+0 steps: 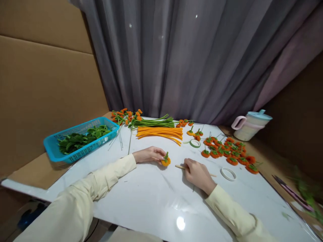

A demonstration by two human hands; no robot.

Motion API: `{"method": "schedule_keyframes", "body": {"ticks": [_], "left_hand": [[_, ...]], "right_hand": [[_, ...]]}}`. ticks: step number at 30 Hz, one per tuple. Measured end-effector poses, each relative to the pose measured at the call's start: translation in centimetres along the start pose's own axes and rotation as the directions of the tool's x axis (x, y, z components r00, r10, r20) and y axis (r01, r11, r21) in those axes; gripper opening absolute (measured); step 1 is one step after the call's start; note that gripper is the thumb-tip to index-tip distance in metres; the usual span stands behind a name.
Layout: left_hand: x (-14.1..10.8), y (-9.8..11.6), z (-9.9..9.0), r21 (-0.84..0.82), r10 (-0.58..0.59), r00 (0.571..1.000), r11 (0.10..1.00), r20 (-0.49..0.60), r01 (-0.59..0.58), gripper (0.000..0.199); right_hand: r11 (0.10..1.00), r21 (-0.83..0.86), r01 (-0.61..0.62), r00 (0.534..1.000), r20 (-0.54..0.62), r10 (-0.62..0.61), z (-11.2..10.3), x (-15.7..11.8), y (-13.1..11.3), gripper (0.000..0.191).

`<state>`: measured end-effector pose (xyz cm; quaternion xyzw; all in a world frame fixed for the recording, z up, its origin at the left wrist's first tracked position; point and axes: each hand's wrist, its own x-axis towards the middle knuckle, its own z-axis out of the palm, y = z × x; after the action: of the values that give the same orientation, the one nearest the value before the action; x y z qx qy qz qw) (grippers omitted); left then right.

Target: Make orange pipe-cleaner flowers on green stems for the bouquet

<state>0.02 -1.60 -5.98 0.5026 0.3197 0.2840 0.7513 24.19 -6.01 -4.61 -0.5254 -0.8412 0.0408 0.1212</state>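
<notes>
My left hand (151, 154) pinches a small yellow-orange fuzzy flower (166, 162) with a green stub pointing up, just above the white tabletop (141, 198). Close to the table on the right, my right hand (198, 173) is closed around a thin wooden stick (180, 167), whose two ends show on either side of the fist. A gap separates the stick's near end from the flower. Beyond my hands lies a bundle of orange pipe cleaners (158, 131), with green pipe cleaners (153, 123) behind it.
Many orange flowers (232, 160) with green centres spread at right, beside a white tape ring (228, 173) and a green tape roll (195, 143). A blue basket (50, 153) holds green leaves. A lidded jug (249, 126) and pink-handled scissors (294, 194) sit at the right edge.
</notes>
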Motion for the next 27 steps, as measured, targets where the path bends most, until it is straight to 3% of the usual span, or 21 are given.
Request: {"method": "schedule_keyframes", "body": {"ticks": [5,9,12,16,27], "left_hand": [[-0.2,0.2,0.2,0.047,-0.014,1.0,0.999,0.027,0.013,0.031],[-0.2,0.2,0.3,0.081,-0.016,0.999,0.997,0.033,0.013,0.028],[-0.2,0.2,0.4,0.082,-0.002,1.0,0.997,0.03,0.0,0.027],[-0.4,0.4,0.7,0.077,0.002,1.0,0.997,0.025,-0.004,0.028],[-0.5,0.5,1.2,0.089,-0.008,0.998,0.996,-0.059,0.014,0.028]], "right_hand": [[0.988,0.154,0.02,0.995,-0.1,-0.004,-0.1,0.1,0.0,0.02],[0.961,0.204,0.189,0.975,-0.159,-0.158,-0.2,0.1,-0.6,0.026],[0.927,0.048,0.371,0.903,-0.251,-0.348,-0.1,0.4,-1.3,0.028],[0.83,-0.299,0.471,0.834,-0.154,-0.529,0.3,1.0,-1.8,0.03],[0.74,-0.43,0.518,0.797,-0.072,-0.6,1.1,1.1,-1.4,0.027]]}}
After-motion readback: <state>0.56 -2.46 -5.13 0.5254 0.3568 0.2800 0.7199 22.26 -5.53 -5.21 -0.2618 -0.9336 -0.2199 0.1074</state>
